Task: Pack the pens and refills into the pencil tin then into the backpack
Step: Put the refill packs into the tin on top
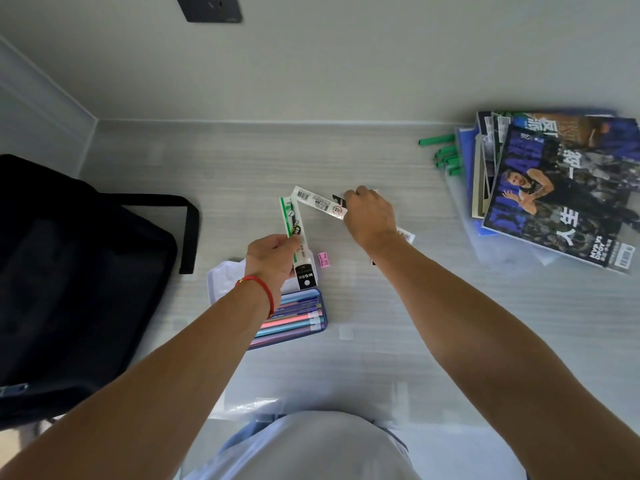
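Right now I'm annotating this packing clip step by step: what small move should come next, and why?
Probably lift the second refill pack that the right hand grips at its end. The left hand already holds one refill pack, and the open pencil tin just below it already holds pens.

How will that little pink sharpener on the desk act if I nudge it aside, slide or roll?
The pink sharpener looks blocky and flat-sided, so it should slide on the desk rather than roll. It is small beside the left hand, so probably light and apt to skitter or spin. The desk surface looks smooth, so a gentle push should do.
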Action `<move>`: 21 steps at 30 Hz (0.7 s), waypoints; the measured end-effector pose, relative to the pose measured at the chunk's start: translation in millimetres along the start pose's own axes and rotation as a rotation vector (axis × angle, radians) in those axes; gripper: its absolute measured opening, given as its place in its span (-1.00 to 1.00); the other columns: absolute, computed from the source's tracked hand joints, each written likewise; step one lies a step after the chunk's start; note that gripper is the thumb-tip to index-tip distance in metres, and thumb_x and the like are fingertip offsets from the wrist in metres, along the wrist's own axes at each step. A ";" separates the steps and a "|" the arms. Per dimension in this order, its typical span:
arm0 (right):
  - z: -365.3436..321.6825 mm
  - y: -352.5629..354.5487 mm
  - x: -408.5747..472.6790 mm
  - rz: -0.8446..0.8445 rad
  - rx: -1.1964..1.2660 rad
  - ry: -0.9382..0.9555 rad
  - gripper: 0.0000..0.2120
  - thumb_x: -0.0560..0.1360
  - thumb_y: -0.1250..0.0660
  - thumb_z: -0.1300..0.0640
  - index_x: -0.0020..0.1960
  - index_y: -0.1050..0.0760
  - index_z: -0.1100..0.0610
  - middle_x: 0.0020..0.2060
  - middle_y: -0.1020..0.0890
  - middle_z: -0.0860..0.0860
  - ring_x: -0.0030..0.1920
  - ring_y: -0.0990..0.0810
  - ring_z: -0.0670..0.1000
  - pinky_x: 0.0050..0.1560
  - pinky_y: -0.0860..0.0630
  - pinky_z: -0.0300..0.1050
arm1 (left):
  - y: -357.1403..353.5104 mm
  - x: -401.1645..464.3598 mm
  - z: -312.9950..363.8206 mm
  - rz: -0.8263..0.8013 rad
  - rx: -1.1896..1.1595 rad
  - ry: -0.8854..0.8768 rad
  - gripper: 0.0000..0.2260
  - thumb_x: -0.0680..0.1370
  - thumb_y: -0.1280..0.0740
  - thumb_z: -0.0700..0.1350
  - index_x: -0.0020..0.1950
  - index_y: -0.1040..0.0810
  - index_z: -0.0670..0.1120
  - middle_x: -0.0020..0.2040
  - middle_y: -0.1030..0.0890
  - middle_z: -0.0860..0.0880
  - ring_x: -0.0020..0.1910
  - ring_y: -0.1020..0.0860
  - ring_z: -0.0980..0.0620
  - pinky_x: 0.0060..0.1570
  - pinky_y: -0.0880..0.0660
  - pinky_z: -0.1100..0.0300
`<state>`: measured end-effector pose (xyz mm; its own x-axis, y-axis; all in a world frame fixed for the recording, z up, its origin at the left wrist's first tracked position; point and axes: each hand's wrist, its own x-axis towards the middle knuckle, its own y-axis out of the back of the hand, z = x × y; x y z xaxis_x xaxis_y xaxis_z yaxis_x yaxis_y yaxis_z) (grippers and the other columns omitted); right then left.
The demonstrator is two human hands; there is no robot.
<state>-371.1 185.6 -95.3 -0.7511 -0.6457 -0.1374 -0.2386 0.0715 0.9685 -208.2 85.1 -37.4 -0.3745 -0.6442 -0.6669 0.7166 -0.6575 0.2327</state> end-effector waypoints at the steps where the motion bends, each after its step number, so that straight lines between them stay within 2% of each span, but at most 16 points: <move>1: 1.4 2.4 -1.7 0.040 0.046 -0.035 -0.74 0.56 -0.27 0.27 0.24 -0.51 0.18 0.09 -0.58 0.16 0.07 -0.61 0.23 -0.01 -0.54 0.08 | 1.6 -0.6 -1.8 -0.002 0.002 0.003 -0.91 0.54 -0.41 -0.11 -0.17 -0.63 0.02 -0.19 -0.70 -0.05 -0.18 -0.67 -0.04 -0.16 -0.65 0.08; 3: 3.7 6.5 -2.3 0.083 0.112 -0.077 -0.73 0.58 -0.25 0.25 0.28 -0.46 0.16 0.07 -0.57 0.17 -0.02 -0.63 0.30 -0.07 -0.56 0.12 | 4.6 -1.0 -4.6 0.000 0.004 0.005 -0.93 0.55 -0.40 -0.10 -0.13 -0.64 0.00 -0.16 -0.69 -0.07 -0.17 -0.65 -0.07 -0.10 -0.65 0.05; 4: 3.7 7.4 -1.8 0.073 0.134 -0.072 -0.72 0.60 -0.25 0.24 0.30 -0.42 0.16 0.08 -0.56 0.18 -0.03 -0.63 0.33 -0.08 -0.57 0.15 | 6.0 -1.6 -5.8 0.001 0.001 0.005 -0.94 0.56 -0.40 -0.10 -0.11 -0.64 -0.01 -0.16 -0.69 -0.07 -0.18 -0.64 -0.06 -0.13 -0.64 0.07; 6: -0.6 6.5 1.2 0.018 0.221 -0.058 -0.70 0.62 -0.28 0.17 0.32 -0.35 0.21 0.13 -0.54 0.20 0.02 -0.61 0.34 -0.04 -0.58 0.21 | 7.4 -3.7 -7.7 -0.003 -0.006 0.010 -0.94 0.56 -0.39 -0.10 -0.04 -0.65 -0.05 -0.13 -0.69 -0.09 -0.19 -0.63 -0.04 -0.19 -0.62 0.11; 9: -11.7 3.0 9.5 -0.111 0.270 -0.081 -0.54 0.56 -0.40 0.10 0.34 -0.33 0.25 0.24 -0.49 0.21 0.17 -0.57 0.31 0.12 -0.54 0.20 | 9.4 -6.4 -9.0 -0.011 -0.024 0.034 -0.89 0.56 -0.39 -0.10 0.03 -0.65 -0.09 -0.10 -0.68 -0.13 -0.17 -0.63 -0.07 -0.03 -0.66 -0.02; 12: -19.5 -1.5 13.8 -0.185 0.234 -0.117 -0.48 0.53 -0.43 0.14 0.43 -0.35 0.20 0.30 -0.46 0.19 0.26 -0.54 0.26 0.22 -0.50 0.12 | 13.2 -8.7 -7.7 -0.005 -0.050 0.042 -0.90 0.56 -0.39 -0.11 0.02 -0.66 -0.10 -0.11 -0.68 -0.13 -0.16 -0.64 -0.09 0.03 -0.66 -0.06; 17: -30.1 -8.2 11.2 -0.189 0.274 -0.231 -0.71 0.55 -0.33 0.24 0.24 -0.42 0.28 0.18 -0.58 0.24 0.19 -0.60 0.29 0.06 -0.53 0.06 | 12.4 -15.4 -12.9 -0.011 -0.112 0.029 -0.87 0.57 -0.39 -0.10 0.03 -0.65 -0.13 -0.12 -0.67 -0.14 -0.18 -0.62 -0.08 0.01 -0.65 -0.03; 19: -30.7 -9.9 6.1 -0.181 0.284 -0.249 -0.74 0.53 -0.32 0.18 0.18 -0.46 0.27 0.12 -0.62 0.22 0.13 -0.63 0.28 -0.04 -0.50 0.02 | 10.8 -20.5 -17.6 -0.020 -0.135 0.034 -0.88 0.57 -0.38 -0.12 0.01 -0.65 -0.15 -0.11 -0.66 -0.17 -0.18 -0.61 -0.09 0.00 -0.63 -0.03; 21: -25.3 -9.2 -2.6 -0.121 0.268 -0.256 -0.76 0.51 -0.31 0.07 0.07 -0.52 0.23 0.01 -0.67 0.18 0.02 -0.66 0.25 -0.15 -0.44 -0.04 | 11.3 -23.2 -21.6 -0.025 -0.151 0.032 -0.91 0.58 -0.37 -0.14 -0.05 -0.63 -0.15 -0.08 -0.65 -0.22 -0.13 -0.61 -0.16 0.06 -0.61 -0.13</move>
<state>-351.4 167.4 -98.5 -0.8289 -0.4538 -0.3271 -0.4615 0.2241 0.8584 -178.6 101.0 -34.6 -0.3761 -0.6137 -0.6942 0.7885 -0.6055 0.1081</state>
